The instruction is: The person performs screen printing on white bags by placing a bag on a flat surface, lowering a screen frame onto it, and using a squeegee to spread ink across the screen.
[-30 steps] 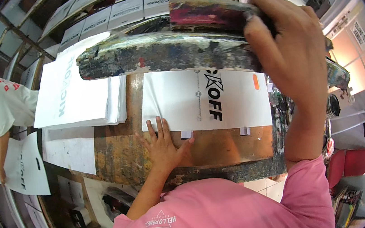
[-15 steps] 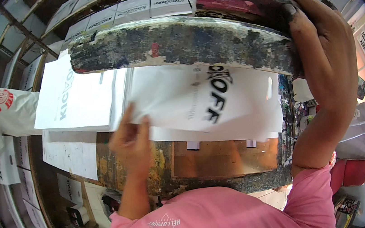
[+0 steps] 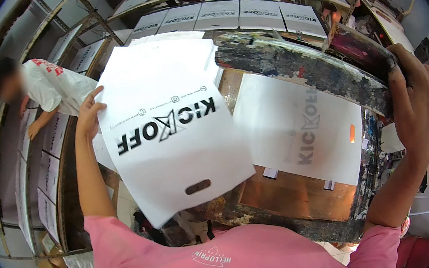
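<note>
My left hand (image 3: 92,111) is closed on the edge of a white flat bag (image 3: 176,171), which has bold black print and an oval handle slot. The bag hangs tilted in front of a stack of white bags (image 3: 162,60). My right hand (image 3: 410,88) grips the right end of a paint-stained wooden frame (image 3: 292,68), holding it raised and tilted over the work board. Under the frame, a second white bag (image 3: 255,113) lies flat on the board, with faint grey lettering and its slot toward the right.
The brown board (image 3: 287,200) carries small white tabs (image 3: 270,172) near the bag's edge. Racks with printed white bags (image 3: 218,13) stand behind and at the left. A person in a white shirt (image 3: 58,86) bends over the left rack. Dark, stained wood borders the board.
My left hand has lifted the printed bag off the board and carried it left, over the stack. The bag beneath is now uncovered. My right hand still holds the frame up; the view has shifted.
</note>
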